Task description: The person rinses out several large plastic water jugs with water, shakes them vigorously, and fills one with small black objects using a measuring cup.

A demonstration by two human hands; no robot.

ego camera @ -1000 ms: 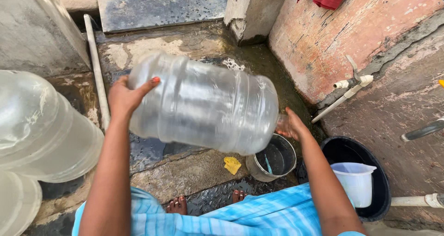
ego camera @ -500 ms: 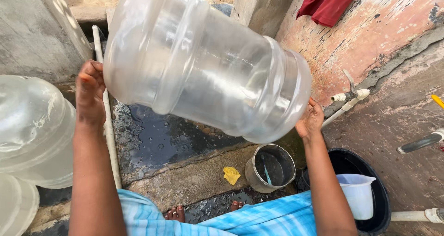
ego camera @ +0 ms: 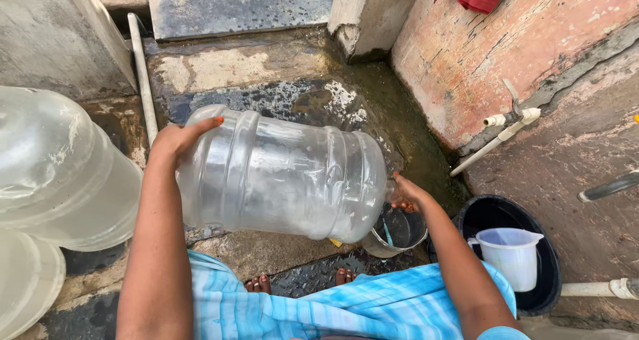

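Note:
I hold a large clear plastic water jug [ego camera: 286, 173] sideways in front of me, its base to the left and its neck to the right. My left hand [ego camera: 176, 140] presses against the jug's base end. My right hand [ego camera: 407, 195] grips the neck end. The neck hangs just above a small grey metal bucket [ego camera: 399, 233] standing on the wet floor.
Two more clear jugs [ego camera: 56, 167] lie at the left. A black tub [ego camera: 506, 253] at the right holds a white plastic mug [ego camera: 509, 255]. A white pipe with a tap [ego camera: 509, 123] runs along the red wall. A white pipe [ego camera: 141, 73] lies on the wet stone floor.
The jug was raised high half a second ago and has come back down. Its neck now sits lower, over the small bucket.

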